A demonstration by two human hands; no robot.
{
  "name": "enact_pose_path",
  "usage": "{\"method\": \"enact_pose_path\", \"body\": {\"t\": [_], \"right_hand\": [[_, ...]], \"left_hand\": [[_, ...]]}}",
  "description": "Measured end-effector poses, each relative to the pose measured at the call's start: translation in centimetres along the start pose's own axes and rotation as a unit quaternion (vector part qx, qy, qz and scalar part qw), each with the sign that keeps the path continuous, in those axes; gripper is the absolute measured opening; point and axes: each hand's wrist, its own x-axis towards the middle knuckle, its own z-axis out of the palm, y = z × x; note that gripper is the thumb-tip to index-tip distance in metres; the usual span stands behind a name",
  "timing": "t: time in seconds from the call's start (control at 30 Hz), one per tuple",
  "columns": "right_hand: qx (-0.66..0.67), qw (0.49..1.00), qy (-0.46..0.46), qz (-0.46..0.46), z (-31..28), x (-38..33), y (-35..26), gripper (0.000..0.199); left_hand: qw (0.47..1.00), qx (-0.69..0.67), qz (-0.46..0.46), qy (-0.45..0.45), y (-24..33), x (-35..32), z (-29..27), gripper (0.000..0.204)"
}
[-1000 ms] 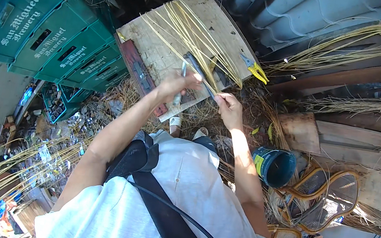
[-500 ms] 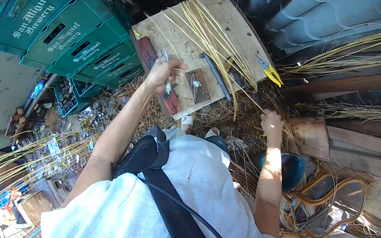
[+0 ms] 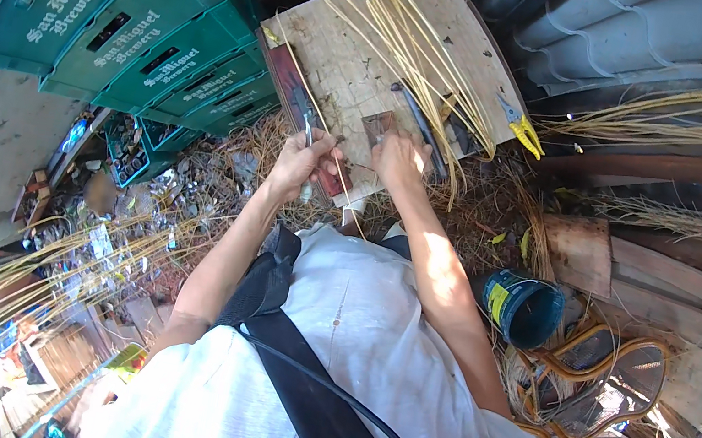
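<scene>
Left hand (image 3: 303,163) closes around a small metal blade and pinches one thin rattan strand (image 3: 314,106), whose long axis runs from the hand away to the far left across the wooden board (image 3: 368,64). Right hand (image 3: 400,158) presses flat on the board just beside it, near the strand bundle (image 3: 417,45); yellow-handled pliers (image 3: 522,129) lie right.

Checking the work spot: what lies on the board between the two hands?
In the head view, between the left hand and right hand lies bare wooden board, crossed by one thin cane strip that the left hand holds.
</scene>
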Motion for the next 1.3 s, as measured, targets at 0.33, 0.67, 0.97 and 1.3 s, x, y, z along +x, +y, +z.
{"method": "enact_pose_path", "body": {"t": [0.33, 0.67, 0.97, 1.3], "right_hand": [[0.624, 0.776, -0.079, 0.052, -4.0, -5.5, 9.7, 0.02], [-0.029, 0.928, 0.185, 0.323, -5.7, -26.1, 28.6, 0.045], [0.521, 0.841, 0.085, 0.119, 0.9, -4.4, 1.5, 0.024], [0.205, 0.966, 0.112, 0.112, 2.7, 0.5, 0.9, 0.025]], "left_hand": [[0.997, -0.04, 0.01, -0.068, 0.4, 0.8, 0.0, 0.009], [0.991, 0.006, -0.012, -0.133, 1.0, 2.8, 2.0, 0.011], [0.991, 0.078, -0.004, -0.106, -1.4, 7.4, 4.2, 0.015], [0.873, 0.469, 0.125, 0.038, 1.5, 8.7, 3.0, 0.034]]}}
